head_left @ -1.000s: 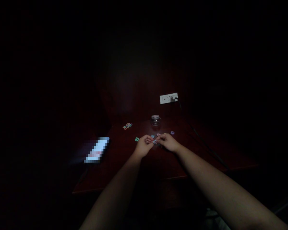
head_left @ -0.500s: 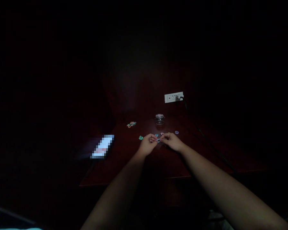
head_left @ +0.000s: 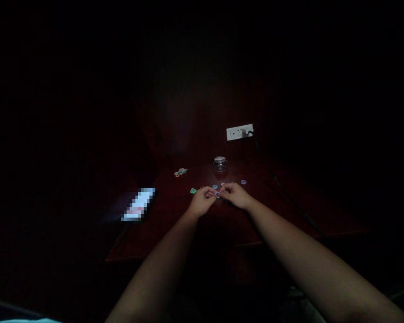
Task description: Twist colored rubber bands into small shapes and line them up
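Between the fingertips of both hands is a small pale blue ring (head_left: 217,194). My left hand (head_left: 202,200) pinches its left side, and my right hand (head_left: 236,195) pinches its right side, low over the dark red table (head_left: 148,237). Just beyond the fingers lie a blue ring (head_left: 215,186) and a pink ring (head_left: 222,184), partly hidden. A green ring piece (head_left: 193,191) rests left of my left hand. Off to the right is a purple ring (head_left: 243,182). Farther back on the left sits a small pile of coloured rings (head_left: 181,172).
A clear lidded jar (head_left: 220,165) stands behind the hands. At the left lies a lit phone (head_left: 138,204), its screen blurred. A white socket panel (head_left: 239,132) with a plug is on the back wall, and a dark cable (head_left: 291,200) runs down the table's right side.
The whole view has shifted slightly, so things appear a little farther left and higher. Both hands remain together at the small ring, which has turned a little between the fingers.
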`<state>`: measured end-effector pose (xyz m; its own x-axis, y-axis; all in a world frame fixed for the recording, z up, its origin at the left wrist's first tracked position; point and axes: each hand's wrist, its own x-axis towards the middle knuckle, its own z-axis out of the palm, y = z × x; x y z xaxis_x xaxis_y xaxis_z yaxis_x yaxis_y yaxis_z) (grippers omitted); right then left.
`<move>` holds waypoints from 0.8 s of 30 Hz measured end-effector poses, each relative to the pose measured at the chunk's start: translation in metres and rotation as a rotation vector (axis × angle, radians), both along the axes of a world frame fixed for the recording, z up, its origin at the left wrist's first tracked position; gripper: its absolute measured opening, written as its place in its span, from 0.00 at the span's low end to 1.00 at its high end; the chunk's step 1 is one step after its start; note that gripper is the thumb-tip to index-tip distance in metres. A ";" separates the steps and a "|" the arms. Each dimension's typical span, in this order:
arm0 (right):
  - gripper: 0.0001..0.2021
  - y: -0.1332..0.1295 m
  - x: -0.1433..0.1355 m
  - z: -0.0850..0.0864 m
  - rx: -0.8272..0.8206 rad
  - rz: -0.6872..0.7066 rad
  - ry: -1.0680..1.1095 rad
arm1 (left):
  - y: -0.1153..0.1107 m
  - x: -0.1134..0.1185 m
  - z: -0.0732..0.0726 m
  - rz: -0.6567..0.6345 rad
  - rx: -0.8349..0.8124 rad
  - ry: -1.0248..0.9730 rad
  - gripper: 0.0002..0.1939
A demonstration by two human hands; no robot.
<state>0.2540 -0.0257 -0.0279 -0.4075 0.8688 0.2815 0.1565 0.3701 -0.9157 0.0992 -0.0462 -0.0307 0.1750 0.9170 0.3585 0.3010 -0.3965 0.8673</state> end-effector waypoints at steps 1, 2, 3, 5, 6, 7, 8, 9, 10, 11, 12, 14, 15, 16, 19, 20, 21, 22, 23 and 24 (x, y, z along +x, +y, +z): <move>0.13 -0.001 -0.001 0.000 -0.005 0.005 0.012 | 0.000 0.000 0.000 0.005 0.007 0.004 0.04; 0.13 -0.001 -0.001 0.001 -0.014 0.008 0.031 | -0.001 -0.001 0.001 0.012 0.016 0.007 0.04; 0.14 -0.001 -0.002 0.001 -0.033 0.012 0.061 | -0.002 -0.001 0.002 0.022 0.026 0.007 0.04; 0.15 0.001 -0.002 0.000 -0.092 -0.010 0.144 | -0.002 -0.003 0.005 0.065 0.036 0.001 0.05; 0.15 0.003 -0.002 0.000 -0.119 -0.041 0.186 | -0.002 -0.005 0.008 0.098 0.041 -0.001 0.05; 0.15 0.005 -0.002 0.000 -0.134 -0.081 0.219 | -0.002 -0.007 0.010 0.127 0.048 -0.003 0.06; 0.16 0.007 -0.001 0.000 -0.139 -0.129 0.243 | 0.000 -0.009 0.012 0.152 0.056 0.001 0.07; 0.16 0.009 0.000 0.001 -0.129 -0.181 0.257 | 0.002 -0.012 0.015 0.178 0.067 0.009 0.08; 0.16 0.011 0.001 0.002 -0.106 -0.232 0.261 | 0.005 -0.014 0.018 0.202 0.081 0.022 0.08; 0.16 0.011 0.002 0.003 -0.078 -0.277 0.256 | 0.008 -0.016 0.021 0.225 0.092 0.040 0.09; 0.16 0.012 0.003 0.004 -0.049 -0.312 0.243 | 0.013 -0.018 0.023 0.241 0.100 0.065 0.09; 0.16 0.012 0.005 0.007 -0.008 -0.345 0.206 | 0.022 -0.020 0.028 0.244 0.087 0.144 0.08; 0.16 0.012 0.005 0.008 -0.002 -0.344 0.187 | 0.027 -0.020 0.030 0.240 0.078 0.196 0.07; 0.16 0.012 0.005 0.008 -0.002 -0.337 0.171 | 0.032 -0.020 0.031 0.235 0.071 0.251 0.06; 0.16 0.014 0.004 0.007 -0.005 -0.315 0.150 | 0.045 -0.017 0.036 0.239 0.081 0.407 0.05; 0.16 0.014 0.004 0.006 -0.008 -0.307 0.149 | 0.049 -0.016 0.038 0.246 0.087 0.451 0.04; 0.16 0.015 0.003 0.005 -0.012 -0.297 0.151 | 0.052 -0.015 0.039 0.253 0.093 0.495 0.04; 0.16 0.016 0.003 0.004 -0.018 -0.286 0.153 | 0.055 -0.013 0.041 0.260 0.101 0.539 0.04; 0.15 0.017 0.002 0.003 -0.025 -0.275 0.155 | 0.058 -0.012 0.043 0.264 0.110 0.587 0.03; 0.15 0.018 0.002 0.003 -0.032 -0.265 0.156 | 0.060 -0.011 0.045 0.266 0.121 0.636 0.03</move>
<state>0.2558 -0.0079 -0.0254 -0.1199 0.9483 0.2939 0.0999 0.3060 -0.9468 0.0881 0.0134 0.0139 0.1594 0.9181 0.3630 0.8360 -0.3211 0.4449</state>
